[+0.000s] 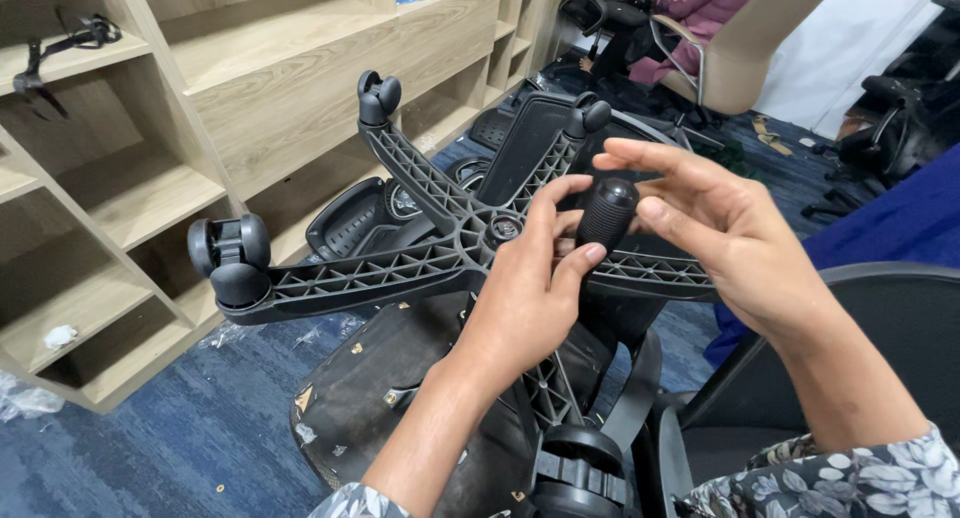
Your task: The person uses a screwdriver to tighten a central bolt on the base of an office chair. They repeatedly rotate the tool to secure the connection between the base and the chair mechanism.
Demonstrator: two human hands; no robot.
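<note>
A black five-arm chair base (400, 268) lies upside down on a worn black seat (400, 388), its ribbed underside facing me and castors at the arm ends. Just right of the hub, my left hand (535, 278) pinches a black ribbed cylinder (606, 214) between fingers and thumb. My right hand (710, 218) touches the same cylinder from the right, its thumb against the side and its fingers spread above. One castor (230, 258) sits at the left arm end, two more at the far ends (379, 96).
Light wooden shelving (200, 108) fills the left and back. Black chair parts (350, 218) lie on the blue carpet behind the base. A black chair back (900, 318) stands at my right. A seated person (690, 18) is at the far top.
</note>
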